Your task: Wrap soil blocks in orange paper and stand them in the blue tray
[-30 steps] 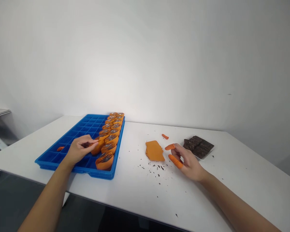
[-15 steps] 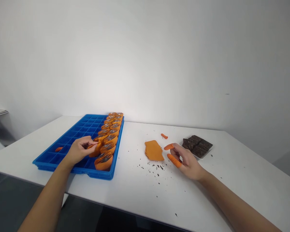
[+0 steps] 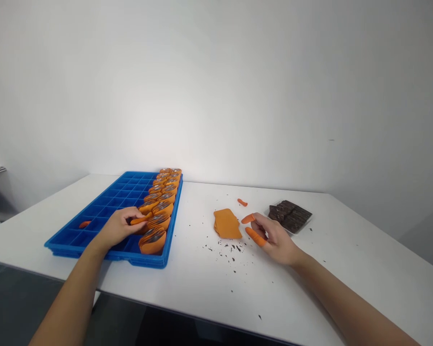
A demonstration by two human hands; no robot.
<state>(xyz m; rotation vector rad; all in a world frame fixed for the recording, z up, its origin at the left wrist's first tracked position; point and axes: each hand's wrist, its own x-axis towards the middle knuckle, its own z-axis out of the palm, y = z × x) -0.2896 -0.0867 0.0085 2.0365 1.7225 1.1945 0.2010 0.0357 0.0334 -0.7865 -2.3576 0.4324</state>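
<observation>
My left hand (image 3: 120,228) is over the blue tray (image 3: 77,245), its fingers closed on a folded orange piece (image 3: 141,219) at the second column of compartments. Folded orange pieces with dark, shiny layers inside, such as the nearest one (image 3: 153,241), fill the tray's right column and much of the column beside it. My right hand (image 3: 274,239) hovers above the white table with thumb and index finger apart, both in orange finger covers, and holds nothing. Just left of its fingertips lies a small stack of flat orange sheets (image 3: 227,224).
A shallow dish of dark flat strips (image 3: 290,216) sits behind my right hand. One loose orange finger cover (image 3: 242,202) lies behind the sheets, another (image 3: 84,224) in the tray's left part. Dark crumbs dot the table (image 3: 202,283). A wall stands behind.
The orange piece in my left hand has tipped from upright to nearly flat. My right hand keeps its open pose. The whole view has shifted slightly.
</observation>
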